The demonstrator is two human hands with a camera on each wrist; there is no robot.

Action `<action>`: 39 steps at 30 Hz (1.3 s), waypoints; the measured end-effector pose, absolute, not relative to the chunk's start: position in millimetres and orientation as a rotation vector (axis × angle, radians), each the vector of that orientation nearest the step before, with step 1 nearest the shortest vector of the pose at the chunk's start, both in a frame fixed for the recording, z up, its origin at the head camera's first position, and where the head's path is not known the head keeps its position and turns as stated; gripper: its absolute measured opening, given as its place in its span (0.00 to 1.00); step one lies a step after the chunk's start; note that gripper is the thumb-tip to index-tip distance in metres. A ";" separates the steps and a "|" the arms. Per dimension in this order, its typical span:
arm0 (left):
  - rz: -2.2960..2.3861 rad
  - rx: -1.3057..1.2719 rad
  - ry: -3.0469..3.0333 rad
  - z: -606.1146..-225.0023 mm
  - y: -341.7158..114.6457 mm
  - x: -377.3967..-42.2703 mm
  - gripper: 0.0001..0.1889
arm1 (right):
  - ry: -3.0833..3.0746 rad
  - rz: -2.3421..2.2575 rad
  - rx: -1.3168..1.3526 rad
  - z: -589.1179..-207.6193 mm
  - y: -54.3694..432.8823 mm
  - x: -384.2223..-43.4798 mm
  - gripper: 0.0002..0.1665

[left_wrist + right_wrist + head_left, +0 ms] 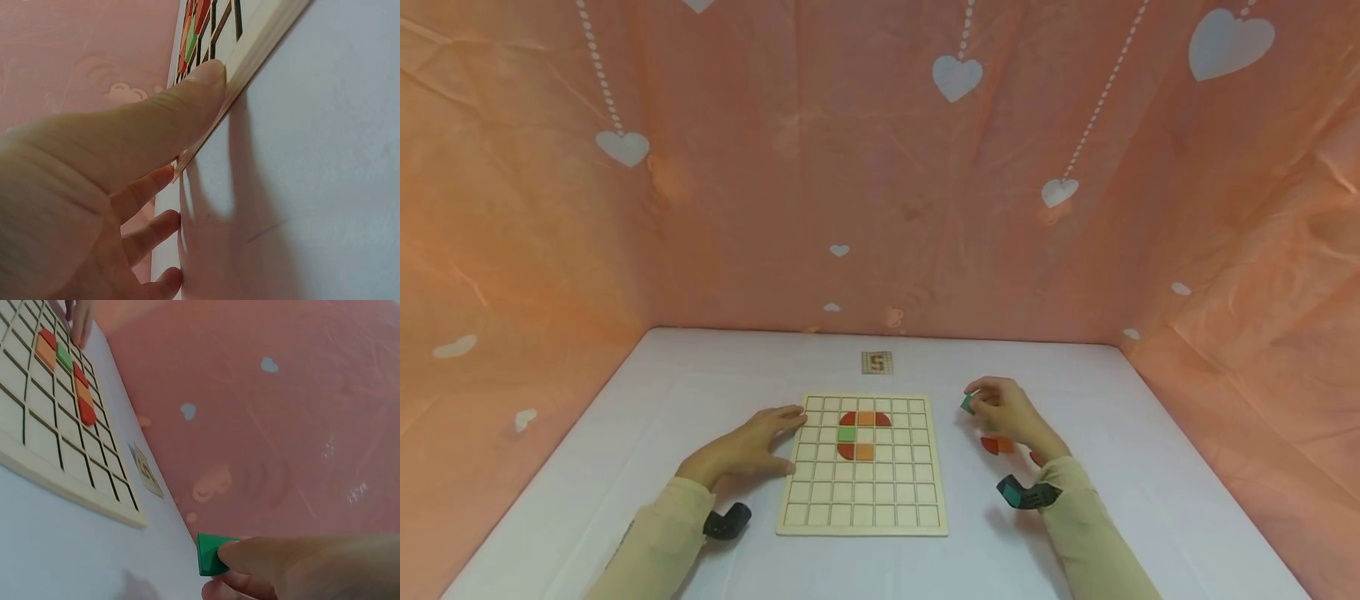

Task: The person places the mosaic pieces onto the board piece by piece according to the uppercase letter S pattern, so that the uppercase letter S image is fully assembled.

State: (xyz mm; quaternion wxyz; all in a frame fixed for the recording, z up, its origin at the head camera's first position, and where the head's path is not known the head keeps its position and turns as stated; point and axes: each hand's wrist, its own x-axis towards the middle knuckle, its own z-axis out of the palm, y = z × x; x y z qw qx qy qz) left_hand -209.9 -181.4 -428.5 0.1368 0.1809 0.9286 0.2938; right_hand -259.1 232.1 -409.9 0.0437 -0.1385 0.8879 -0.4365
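My right hand [1009, 410] pinches a dark green tile [212, 555] between thumb and fingers, held right of the wooden grid board [862, 531]. My left hand [747, 450] lies at the board's left edge, with the thumb [203, 78] on the rim and the other fingers spread along that side. In the board's squares sit several tiles: a light green square [847, 433], an orange square [866, 418] between two red rounded tiles, and lower down a red rounded tile [846, 452] beside another orange square [865, 452].
On the table below my right hand lie a loose red tile [990, 446], an orange tile [1005, 445] and another red piece [1037, 458], partly hidden by the wrist. A small pattern card [877, 362] stands behind the board. Pink cloth [880, 183] encloses the white table.
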 end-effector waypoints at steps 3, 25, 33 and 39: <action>0.847 0.532 2.689 -428.2 -181.2 -210.5 0.43 | 2.732 -1.325 -0.477 -409.7 225.3 -257.8 0.15; 0.845 0.501 2.703 -430.3 -181.8 -209.4 0.43 | 2.809 -1.312 -0.629 -414.7 178.7 -245.0 0.12; 0.845 0.514 2.691 -428.3 -180.9 -209.4 0.42 | 2.769 -1.240 -0.675 -418.1 167.1 -239.9 0.14; 0.839 0.489 2.688 -429.8 -181.4 -210.8 0.42 | 2.723 -1.224 -0.658 -422.1 158.0 -236.9 0.13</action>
